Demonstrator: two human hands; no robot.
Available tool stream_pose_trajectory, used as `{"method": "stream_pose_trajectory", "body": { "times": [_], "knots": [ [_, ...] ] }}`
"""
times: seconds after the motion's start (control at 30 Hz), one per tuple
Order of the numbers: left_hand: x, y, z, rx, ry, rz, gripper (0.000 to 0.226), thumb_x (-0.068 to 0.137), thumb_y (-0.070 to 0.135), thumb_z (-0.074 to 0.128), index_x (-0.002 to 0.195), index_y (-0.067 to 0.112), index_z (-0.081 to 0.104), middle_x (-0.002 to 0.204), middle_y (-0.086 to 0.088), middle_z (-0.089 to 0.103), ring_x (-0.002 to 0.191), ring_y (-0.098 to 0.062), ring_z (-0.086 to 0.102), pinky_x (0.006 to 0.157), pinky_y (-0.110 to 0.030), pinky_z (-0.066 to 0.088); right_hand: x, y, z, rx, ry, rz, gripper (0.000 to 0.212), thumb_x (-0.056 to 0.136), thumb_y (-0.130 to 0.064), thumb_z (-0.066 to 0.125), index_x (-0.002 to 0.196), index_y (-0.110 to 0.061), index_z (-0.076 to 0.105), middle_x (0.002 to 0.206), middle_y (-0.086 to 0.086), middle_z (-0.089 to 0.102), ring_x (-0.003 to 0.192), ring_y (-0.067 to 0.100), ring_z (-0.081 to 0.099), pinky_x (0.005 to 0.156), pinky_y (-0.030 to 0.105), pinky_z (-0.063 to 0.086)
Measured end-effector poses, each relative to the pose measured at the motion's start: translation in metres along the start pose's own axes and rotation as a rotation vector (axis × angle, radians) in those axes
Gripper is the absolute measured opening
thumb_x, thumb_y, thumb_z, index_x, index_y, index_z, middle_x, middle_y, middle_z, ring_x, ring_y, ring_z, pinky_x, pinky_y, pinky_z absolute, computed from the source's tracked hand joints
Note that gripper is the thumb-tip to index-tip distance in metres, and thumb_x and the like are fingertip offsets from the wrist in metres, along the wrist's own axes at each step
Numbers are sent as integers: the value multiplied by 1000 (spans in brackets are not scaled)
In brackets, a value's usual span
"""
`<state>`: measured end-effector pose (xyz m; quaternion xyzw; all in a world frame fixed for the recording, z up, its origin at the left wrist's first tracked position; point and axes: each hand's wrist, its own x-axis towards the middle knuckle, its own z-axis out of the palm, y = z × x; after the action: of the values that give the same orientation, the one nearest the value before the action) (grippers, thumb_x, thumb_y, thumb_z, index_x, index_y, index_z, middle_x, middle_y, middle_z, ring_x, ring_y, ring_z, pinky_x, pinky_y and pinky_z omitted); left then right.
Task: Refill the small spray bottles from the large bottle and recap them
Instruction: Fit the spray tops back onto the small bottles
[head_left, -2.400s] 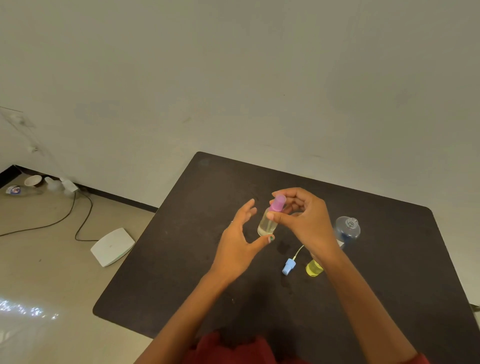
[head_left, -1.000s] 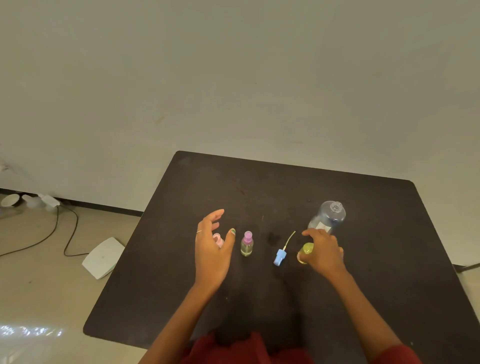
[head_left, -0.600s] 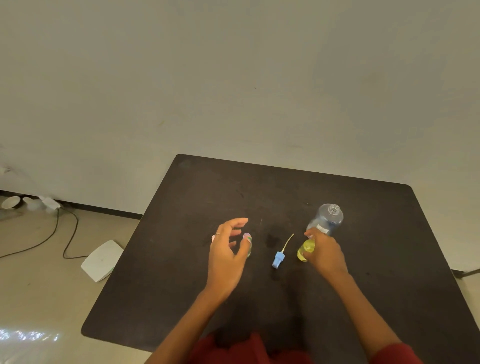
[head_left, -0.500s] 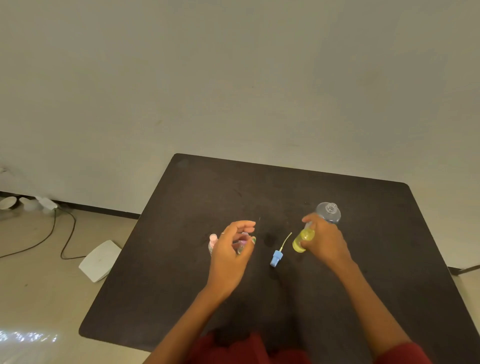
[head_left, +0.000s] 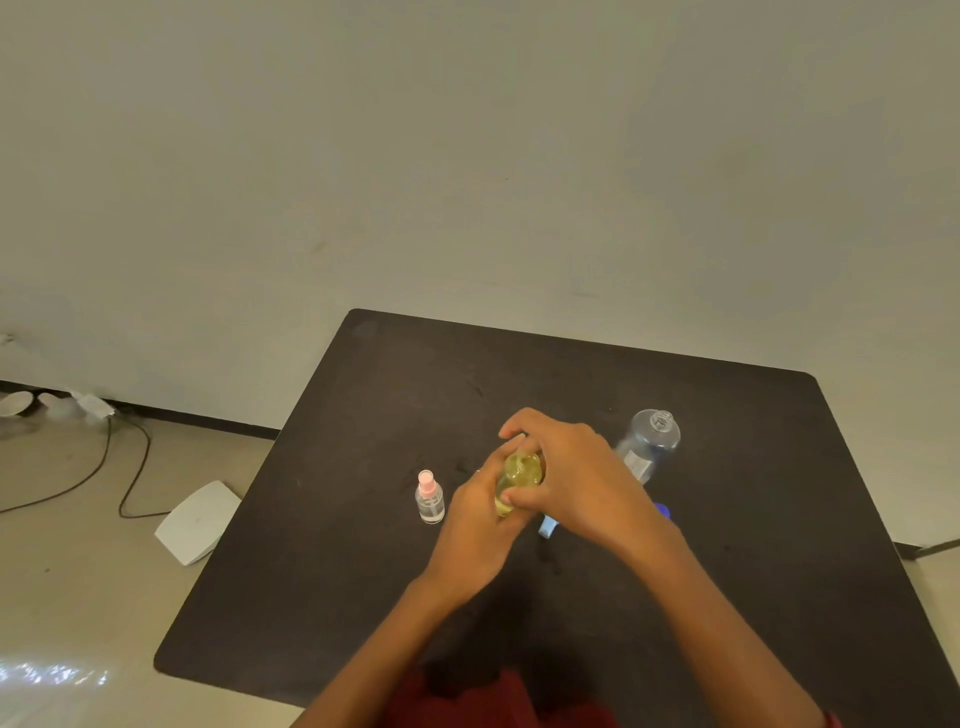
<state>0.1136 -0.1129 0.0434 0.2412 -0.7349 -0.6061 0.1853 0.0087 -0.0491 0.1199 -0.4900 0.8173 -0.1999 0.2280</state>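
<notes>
A small yellow spray bottle with no cap is held above the dark table, between both hands. My left hand grips its left side and my right hand wraps it from the right. A clear small bottle with a pink spray cap stands upright just left of my hands. The large clear bottle stands uncapped to the right. A blue spray cap lies under my right wrist, mostly hidden. The purple-capped bottle is hidden behind my left hand.
A small blue piece peeks out beside my right forearm. On the floor at left lie a white flat device and black cables. The table's left edge is close to the pink-capped bottle.
My right hand lifted the yellow bottle from beside the large bottle and brought it to the middle. My left hand left the purple-capped bottle on the table and closed on the yellow one.
</notes>
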Motion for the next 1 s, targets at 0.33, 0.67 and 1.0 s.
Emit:
{"method": "stream_pose_trajectory", "body": {
  "times": [0.33, 0.67, 1.0],
  "knots": [
    [4, -2, -20, 47, 278, 3, 37, 81, 24, 71, 111, 39, 55, 96, 19, 64, 91, 4, 61, 75, -8, 47, 25, 103, 23, -248, 177, 143, 24, 90, -28, 57, 113, -23, 60, 115, -2, 59, 103, 18, 55, 85, 37, 47],
    [6, -1, -25, 51, 279, 9, 40, 82, 23, 70, 115, 37, 52, 104, 23, 61, 97, 13, 56, 80, -4, 42, 26, 145, 107, -578, -80, -132, 53, 91, -2, 45, 139, -23, 42, 150, -2, 30, 134, 20, 27, 102, 30, 29],
    [5, 0, -28, 54, 278, 5, 40, 81, 23, 71, 114, 36, 54, 104, 21, 62, 98, 12, 57, 80, -5, 43, 33, 157, 119, -564, 114, -295, 23, 62, -11, 80, 71, -22, 62, 78, -4, 64, 72, 17, 61, 57, 27, 46]
  ]
}}
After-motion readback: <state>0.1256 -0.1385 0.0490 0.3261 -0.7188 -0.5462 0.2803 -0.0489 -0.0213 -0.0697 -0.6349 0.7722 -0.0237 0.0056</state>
